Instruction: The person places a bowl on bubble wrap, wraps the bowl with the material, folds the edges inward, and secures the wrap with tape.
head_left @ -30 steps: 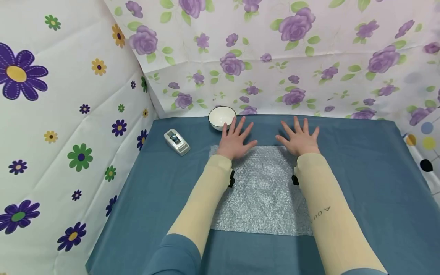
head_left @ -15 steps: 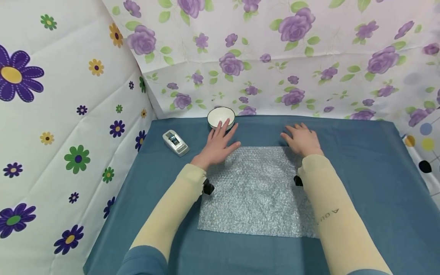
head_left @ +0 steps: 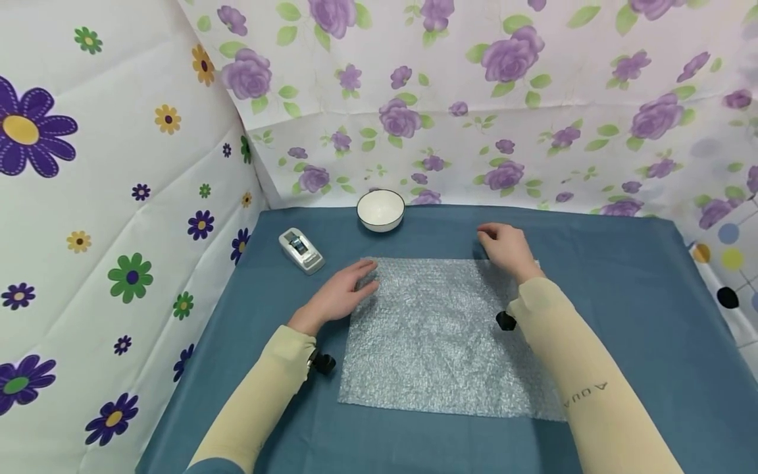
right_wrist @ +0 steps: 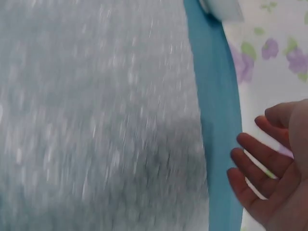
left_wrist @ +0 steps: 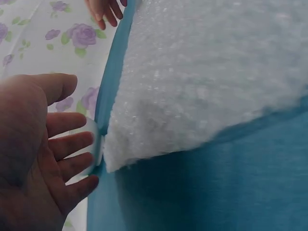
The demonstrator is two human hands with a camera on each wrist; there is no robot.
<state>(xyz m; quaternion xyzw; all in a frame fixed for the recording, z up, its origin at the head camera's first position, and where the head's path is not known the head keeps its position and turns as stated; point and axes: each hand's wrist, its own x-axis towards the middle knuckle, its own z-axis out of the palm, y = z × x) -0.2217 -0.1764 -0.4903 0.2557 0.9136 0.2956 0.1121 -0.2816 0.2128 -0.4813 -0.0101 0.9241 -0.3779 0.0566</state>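
Observation:
A rectangular sheet of bubble wrap point(head_left: 438, 342) lies flat on the blue cloth. My left hand point(head_left: 340, 293) is at its far left corner, fingers loosely spread and holding nothing. In the left wrist view that hand point(left_wrist: 41, 149) shows an empty palm beside the sheet's corner. Near the far right corner is my right hand point(head_left: 509, 251), its fingers relaxed and bent. The right wrist view shows the same hand point(right_wrist: 279, 173) with nothing in it, off the sheet's far edge. A white bowl point(head_left: 381, 212) with a dark rim stands beyond the sheet.
Left of the bowl lies a small white and grey device point(head_left: 301, 251) with a teal insert. The blue cloth point(head_left: 628, 316) covers the table, and flowered sheets point(head_left: 450, 145) rise behind it and at the left.
My left hand has come left and back from near the bowl to the sheet's corner. The right hand's fingers, spread before, are now bent, and it sits slightly nearer.

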